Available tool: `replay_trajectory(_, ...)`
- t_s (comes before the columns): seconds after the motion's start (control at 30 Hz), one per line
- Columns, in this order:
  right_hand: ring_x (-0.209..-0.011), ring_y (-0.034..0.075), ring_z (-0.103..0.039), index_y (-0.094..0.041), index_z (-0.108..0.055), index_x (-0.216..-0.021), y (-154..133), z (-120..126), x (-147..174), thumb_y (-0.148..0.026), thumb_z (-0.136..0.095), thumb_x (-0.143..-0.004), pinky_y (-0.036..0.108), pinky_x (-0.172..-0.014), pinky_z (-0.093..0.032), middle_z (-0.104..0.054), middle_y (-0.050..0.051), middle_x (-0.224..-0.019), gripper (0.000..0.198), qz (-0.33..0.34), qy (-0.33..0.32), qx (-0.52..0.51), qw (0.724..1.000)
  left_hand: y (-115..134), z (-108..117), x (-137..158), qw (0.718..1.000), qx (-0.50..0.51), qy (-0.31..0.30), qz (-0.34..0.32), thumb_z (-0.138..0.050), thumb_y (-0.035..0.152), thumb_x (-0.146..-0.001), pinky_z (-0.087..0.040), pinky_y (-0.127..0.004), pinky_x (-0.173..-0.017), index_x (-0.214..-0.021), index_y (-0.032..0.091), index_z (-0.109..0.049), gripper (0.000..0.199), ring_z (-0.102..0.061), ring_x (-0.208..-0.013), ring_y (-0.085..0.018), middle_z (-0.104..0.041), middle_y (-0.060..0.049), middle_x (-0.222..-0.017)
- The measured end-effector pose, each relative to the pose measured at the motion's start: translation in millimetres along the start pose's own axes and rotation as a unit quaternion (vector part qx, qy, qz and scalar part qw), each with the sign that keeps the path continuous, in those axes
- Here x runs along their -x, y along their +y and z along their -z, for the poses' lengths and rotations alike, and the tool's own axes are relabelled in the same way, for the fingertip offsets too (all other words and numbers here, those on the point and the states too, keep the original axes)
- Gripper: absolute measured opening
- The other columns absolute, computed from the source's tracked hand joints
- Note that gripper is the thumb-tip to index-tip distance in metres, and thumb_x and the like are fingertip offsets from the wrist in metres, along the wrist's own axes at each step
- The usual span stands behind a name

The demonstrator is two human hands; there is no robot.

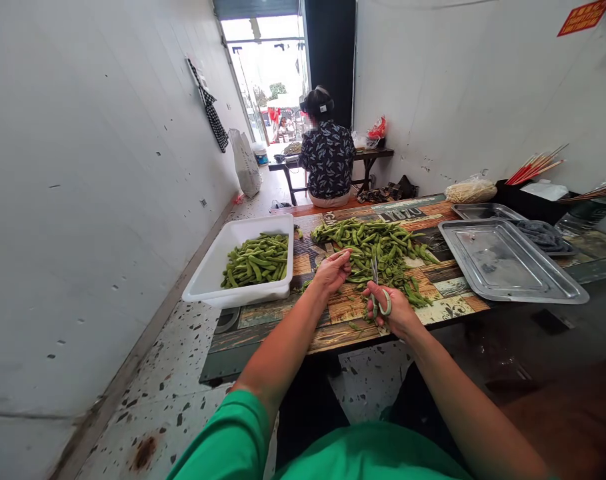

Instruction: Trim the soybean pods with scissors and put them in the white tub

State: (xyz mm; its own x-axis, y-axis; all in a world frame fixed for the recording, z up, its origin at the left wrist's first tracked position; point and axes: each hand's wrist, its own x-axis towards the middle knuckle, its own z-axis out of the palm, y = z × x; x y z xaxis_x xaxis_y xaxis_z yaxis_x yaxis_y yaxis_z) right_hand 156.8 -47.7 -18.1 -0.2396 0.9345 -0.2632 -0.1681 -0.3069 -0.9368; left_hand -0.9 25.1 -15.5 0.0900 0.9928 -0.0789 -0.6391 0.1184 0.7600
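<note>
A pile of green edamame pods covers the middle of the patterned wooden table. My left hand is closed in a pinch on a pod at the near left edge of the pile. In my right hand are scissors with pale green handles, their blades pointing up and away from me. The scissors are just right of my left hand, apart from it. To the left, a white plastic tub holds many more pods.
Metal trays lie on the table's right, near a black box of red-tipped sticks and a bagged pale bundle. Ahead, a person sits at another table, back to me. A white sack stands by the left wall.
</note>
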Motion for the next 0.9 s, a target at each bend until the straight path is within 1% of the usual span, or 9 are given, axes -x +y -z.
replay_trajectory(0.1, -0.039, 0.011, -0.054, -0.016, -0.060, -0.076, -2, -1, 1, -0.058, -0.072, -0.066, 0.016, -0.025, -0.030, -0.056, -0.002, -0.049, 0.045, 0.009, 0.005, 0.009, 1.000, -3, 0, 1, 0.999, -0.042, 0.002, -0.016, -0.076, 0.037, -0.069, -0.035, -0.017, -0.046, -0.079, 0.012, -0.060, 0.031, -0.043, -0.049, -0.003, -0.047, 0.005, -0.056)
replay_trajectory(0.2, -0.039, 0.011, -0.053, -0.016, -0.059, -0.075, -5, -1, 3, -0.057, -0.072, -0.065, 0.017, -0.025, -0.030, -0.056, -0.002, -0.049, 0.044, 0.020, 0.008, 0.017, 1.000, -8, -1, 3, 0.996, -0.091, 0.001, -0.007, -0.070, 0.047, -0.072, -0.040, -0.019, -0.049, -0.079, 0.014, -0.054, 0.036, -0.052, -0.053, -0.006, -0.058, 0.001, -0.067)
replay_trajectory(0.27, -0.040, 0.011, -0.053, -0.017, -0.058, -0.074, -6, -1, 5, -0.056, -0.073, -0.066, 0.017, -0.026, -0.031, -0.056, -0.002, -0.049, 0.043, 0.024, 0.009, 0.029, 0.999, -12, -1, 4, 0.989, -0.149, -0.009, -0.019, -0.067, 0.046, -0.073, -0.038, -0.019, -0.047, -0.084, 0.015, -0.056, 0.035, -0.053, -0.051, -0.007, -0.060, 0.001, -0.067)
replay_trajectory(0.33, -0.039, 0.012, -0.053, -0.017, -0.058, -0.073, -6, 0, 4, -0.056, -0.073, -0.066, 0.018, -0.025, -0.030, -0.055, -0.003, -0.048, 0.042, 0.027, 0.012, 0.052, 0.998, -15, 0, 4, 0.975, -0.216, -0.003, -0.055, -0.069, 0.043, -0.072, -0.033, -0.018, -0.044, -0.086, 0.014, -0.059, 0.034, -0.047, -0.046, -0.005, -0.056, 0.004, -0.060)
replay_trajectory(0.4, -0.038, 0.012, -0.052, -0.017, -0.058, -0.073, -3, 2, 2, -0.055, -0.072, -0.067, 0.018, -0.025, -0.029, -0.055, -0.003, -0.048, 0.041, 0.025, 0.011, 0.079, 0.997, -17, 1, 3, 0.963, -0.257, 0.007, -0.084, -0.071, 0.037, -0.070, -0.031, -0.018, -0.044, -0.085, 0.012, -0.062, 0.031, -0.044, -0.044, -0.004, -0.053, 0.005, -0.056)
replay_trajectory(0.47, -0.036, 0.011, -0.051, -0.017, -0.059, -0.074, -1, 3, -1, -0.054, -0.072, -0.067, 0.018, -0.024, -0.029, -0.056, -0.003, -0.048, 0.040, 0.021, 0.005, 0.098, 0.995, -18, 2, 3, 0.959, -0.269, -0.002, -0.085, -0.072, 0.034, -0.068, -0.034, -0.019, -0.047, -0.087, 0.011, -0.063, 0.031, -0.045, -0.047, -0.005, -0.054, 0.005, -0.056)
replay_trajectory(0.6, -0.032, 0.010, -0.048, -0.016, -0.058, -0.072, 0, 4, -4, -0.053, -0.072, -0.068, 0.018, -0.023, -0.027, -0.056, -0.003, -0.047, 0.040, 0.009, 0.000, 0.099, 0.995, -18, -1, 4, 0.960, -0.262, -0.051, -0.080, -0.068, 0.032, -0.072, -0.037, -0.019, -0.052, -0.099, 0.012, -0.063, 0.034, -0.048, -0.054, -0.006, -0.058, 0.003, -0.063)
replay_trajectory(0.73, -0.033, 0.010, -0.049, -0.016, -0.058, -0.071, -6, 3, -5, -0.053, -0.073, -0.067, 0.017, -0.023, -0.026, -0.055, -0.003, -0.045, 0.040, 0.002, 0.004, 0.083, 0.997, -16, -6, 10, 0.961, -0.251, -0.092, -0.070, -0.069, 0.032, -0.073, -0.037, -0.018, -0.051, -0.104, 0.013, -0.056, 0.039, -0.051, -0.055, -0.006, -0.061, 0.001, -0.070)
replay_trajectory(0.9, -0.036, 0.012, -0.052, -0.017, -0.057, -0.070, -10, 3, -6, -0.054, -0.073, -0.067, 0.018, -0.023, -0.026, -0.056, -0.002, -0.045, 0.040, 0.003, 0.003, 0.084, 0.996, -16, -7, 13, 0.958, -0.264, -0.105, -0.043, -0.073, 0.040, -0.069, -0.040, -0.019, -0.053, -0.093, 0.015, -0.048, 0.043, -0.053, -0.053, -0.006, -0.064, 0.000, -0.072)
